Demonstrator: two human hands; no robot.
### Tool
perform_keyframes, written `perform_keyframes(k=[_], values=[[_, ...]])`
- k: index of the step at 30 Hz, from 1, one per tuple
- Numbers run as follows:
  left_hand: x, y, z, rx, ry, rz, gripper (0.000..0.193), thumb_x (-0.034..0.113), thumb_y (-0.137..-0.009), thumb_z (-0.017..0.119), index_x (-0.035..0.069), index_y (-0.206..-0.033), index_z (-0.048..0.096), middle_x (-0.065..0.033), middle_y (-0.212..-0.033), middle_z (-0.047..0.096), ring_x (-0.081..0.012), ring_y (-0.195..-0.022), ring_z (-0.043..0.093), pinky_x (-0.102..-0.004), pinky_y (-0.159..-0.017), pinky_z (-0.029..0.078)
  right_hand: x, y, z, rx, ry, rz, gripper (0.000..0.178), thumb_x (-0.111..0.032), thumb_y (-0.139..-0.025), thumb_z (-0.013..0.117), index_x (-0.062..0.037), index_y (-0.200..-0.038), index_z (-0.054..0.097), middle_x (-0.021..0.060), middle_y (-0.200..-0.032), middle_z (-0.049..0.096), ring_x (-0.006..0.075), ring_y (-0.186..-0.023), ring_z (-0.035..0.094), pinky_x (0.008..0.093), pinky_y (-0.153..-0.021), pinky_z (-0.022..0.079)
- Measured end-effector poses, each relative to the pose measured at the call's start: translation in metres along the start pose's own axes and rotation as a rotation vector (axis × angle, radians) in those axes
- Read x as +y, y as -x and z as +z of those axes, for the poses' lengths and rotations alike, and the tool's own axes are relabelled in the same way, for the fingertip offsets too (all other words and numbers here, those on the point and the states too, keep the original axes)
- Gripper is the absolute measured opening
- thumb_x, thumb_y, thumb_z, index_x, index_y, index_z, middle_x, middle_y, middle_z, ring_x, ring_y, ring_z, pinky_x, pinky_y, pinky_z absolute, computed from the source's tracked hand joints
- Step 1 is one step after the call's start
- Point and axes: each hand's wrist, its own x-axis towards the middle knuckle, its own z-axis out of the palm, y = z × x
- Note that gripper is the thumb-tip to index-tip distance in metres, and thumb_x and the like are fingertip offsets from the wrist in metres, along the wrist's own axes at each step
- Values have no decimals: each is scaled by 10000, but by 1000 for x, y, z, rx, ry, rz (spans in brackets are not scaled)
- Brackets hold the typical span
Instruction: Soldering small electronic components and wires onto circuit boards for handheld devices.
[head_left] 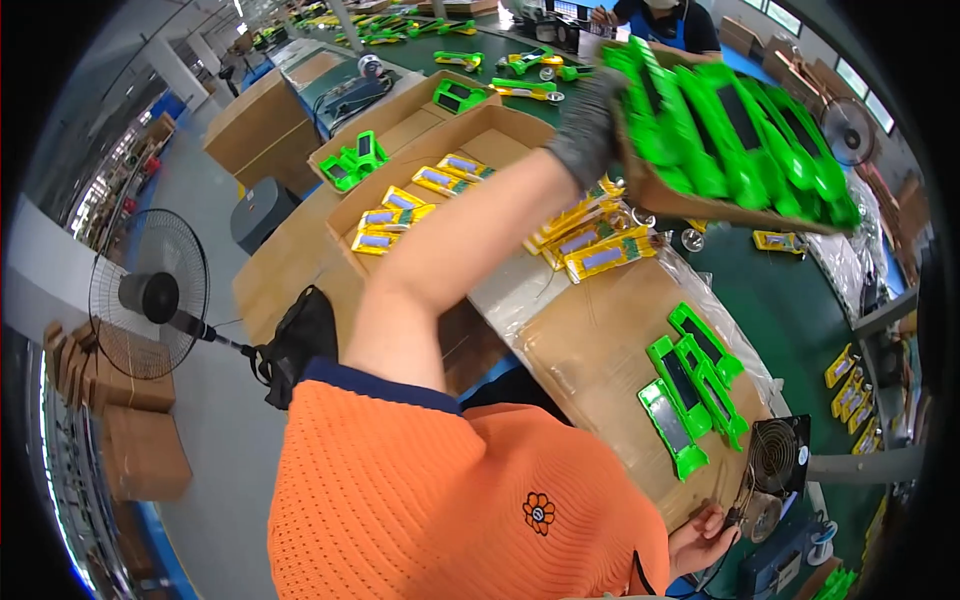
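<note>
My left hand [588, 125], in a dark grey glove, is closed on the left edge of a cardboard box [700, 205], raised and tilted above the bench. Many green plastic housings [740, 120] with dark panels fill it. My bare right hand [703, 538] is low at the right, fingers curled beside a dark slim object with a cable; what it holds I cannot make out. Several green housings [690, 385] lie on a cardboard sheet [590, 350] in front of me. Beneath my left arm are yellow pieces with pale panels [600, 255].
Open cartons [490, 130] stand on the left with yellow pieces and green housings. A small black fan [778, 455] stands by my right hand. On the left floor is a standing fan [150, 295]. Across the green bench [740, 290] sits another person [680, 25].
</note>
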Motion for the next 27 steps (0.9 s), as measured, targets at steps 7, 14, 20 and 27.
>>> perform_keyframes(k=[7,14,20,27], values=[[190,104,-88,371,-350,382,367,324,-759,674,82,-1027,610,-82,-933,665,-246,-822,656,-391,-770,575,-1,-3,6,-30,27,12,272,-146,-1014,497,-114,-757,415,2,-600,320,140,-641,412,360,-982,466],[321,233,-164,679,-462,664,448,226,-788,641,51,-1194,568,-120,-1109,657,-316,-1005,639,-452,-924,534,-4,-8,-3,-27,82,47,275,-153,-1014,515,-105,-750,453,20,-593,328,169,-648,425,386,-987,471],[351,321,-205,599,-651,755,686,376,-816,593,76,-1416,449,-112,-1388,530,-314,-1228,541,-474,-1027,474,2,-12,4,-44,137,-53,134,-138,-966,566,-87,-844,544,25,-676,426,152,-651,423,330,-823,413],[308,353,-199,1076,-477,931,586,383,-860,552,124,-1380,474,-108,-1318,577,-306,-1121,606,-472,-884,536,-6,5,41,-66,-50,19,63,-89,-917,585,-82,-978,600,25,-781,524,128,-647,404,276,-642,362]])
